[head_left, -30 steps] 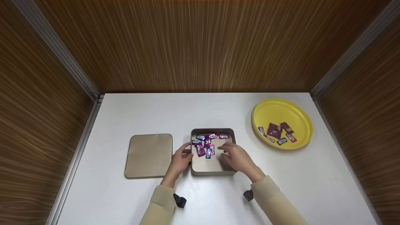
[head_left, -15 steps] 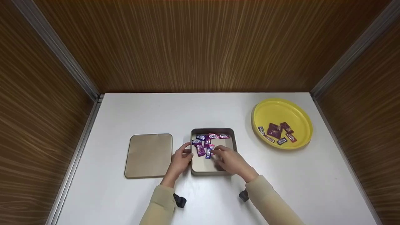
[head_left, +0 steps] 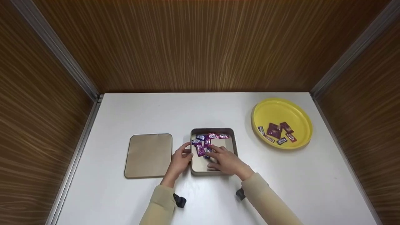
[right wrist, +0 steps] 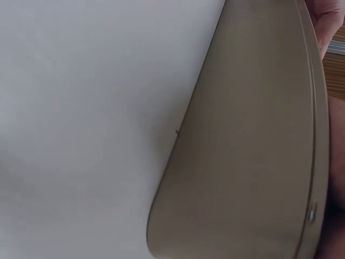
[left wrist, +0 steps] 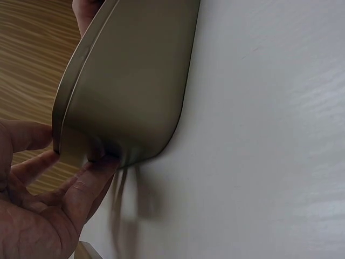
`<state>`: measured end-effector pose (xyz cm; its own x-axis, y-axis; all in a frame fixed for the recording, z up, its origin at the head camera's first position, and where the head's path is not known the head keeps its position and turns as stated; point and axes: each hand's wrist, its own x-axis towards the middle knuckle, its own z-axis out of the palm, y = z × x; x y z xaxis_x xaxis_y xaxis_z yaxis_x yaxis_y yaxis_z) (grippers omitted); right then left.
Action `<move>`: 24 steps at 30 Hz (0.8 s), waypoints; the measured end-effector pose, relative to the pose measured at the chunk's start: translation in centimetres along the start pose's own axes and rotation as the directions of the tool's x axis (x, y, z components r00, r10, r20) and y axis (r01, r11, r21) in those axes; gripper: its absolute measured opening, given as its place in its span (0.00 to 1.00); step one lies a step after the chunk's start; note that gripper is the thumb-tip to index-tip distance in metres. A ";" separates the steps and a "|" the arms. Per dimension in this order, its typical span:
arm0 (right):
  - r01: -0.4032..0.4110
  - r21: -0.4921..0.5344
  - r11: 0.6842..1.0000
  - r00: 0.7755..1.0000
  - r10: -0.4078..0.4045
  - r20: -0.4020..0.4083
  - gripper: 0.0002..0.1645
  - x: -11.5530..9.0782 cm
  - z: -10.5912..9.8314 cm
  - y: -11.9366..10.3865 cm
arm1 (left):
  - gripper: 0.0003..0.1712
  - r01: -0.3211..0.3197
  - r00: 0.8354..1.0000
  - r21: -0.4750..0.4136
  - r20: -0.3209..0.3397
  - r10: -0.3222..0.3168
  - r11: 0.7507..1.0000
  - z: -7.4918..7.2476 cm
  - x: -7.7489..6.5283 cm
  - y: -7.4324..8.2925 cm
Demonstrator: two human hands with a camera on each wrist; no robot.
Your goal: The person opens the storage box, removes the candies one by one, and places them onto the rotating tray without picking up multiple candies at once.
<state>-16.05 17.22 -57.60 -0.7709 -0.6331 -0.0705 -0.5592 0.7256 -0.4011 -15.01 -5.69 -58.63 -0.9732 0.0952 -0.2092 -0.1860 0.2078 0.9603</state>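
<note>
An open beige metal tin (head_left: 215, 173) holds several small candies in purple, blue and pink wrappers; one purple candy (head_left: 200, 150) lies near its left wall. My left hand (head_left: 180, 160) rests against the tin's left side, thumb and fingertips touching the outer wall and rim, as the left wrist view shows. Inside the tin, my right hand (head_left: 226, 160) reaches over the candies with fingers spread. Its fingertips are at a blue candy (head_left: 207, 156), partly covered by them. Whether they touch it, I cannot tell. In the right wrist view the tin's outer wall (right wrist: 242, 135) hides most of that hand.
A flat beige lid (head_left: 148, 156) lies left of the tin on the white table (head_left: 200, 109). At the back right stands a round yellow tray (head_left: 279, 109) with several wrapped candies in it. Wood-grain panels (head_left: 200, 47) enclose the table at the back and sides.
My right hand has moved leftward and toward me inside the tin, and its fingers have come over the blue and pink candies. The left hand has stayed at the tin's side.
</note>
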 end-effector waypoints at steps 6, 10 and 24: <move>-0.010 -0.011 1.000 1.000 0.010 0.022 0.33 0.3 0.1 -0.3 | 0.29 -0.001 1.000 0.003 0.000 0.001 1.000 0.0 0.0 -0.2; -0.028 -0.019 0.999 0.999 0.028 0.030 0.32 0.5 0.1 -0.4 | 0.29 0.001 1.000 -0.002 0.001 -0.001 1.000 0.0 0.1 -0.2; -0.050 -0.042 0.998 0.998 0.051 0.026 0.26 0.7 0.4 -0.4 | 0.29 -0.007 1.000 -0.009 -0.009 0.006 1.000 0.1 0.0 -0.2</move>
<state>-16.26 16.42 -57.87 -0.7902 -0.6021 -0.1144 -0.5326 0.7670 -0.3579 -15.00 -5.63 -58.86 -0.9756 0.0878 -0.2013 -0.1809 0.1983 0.9633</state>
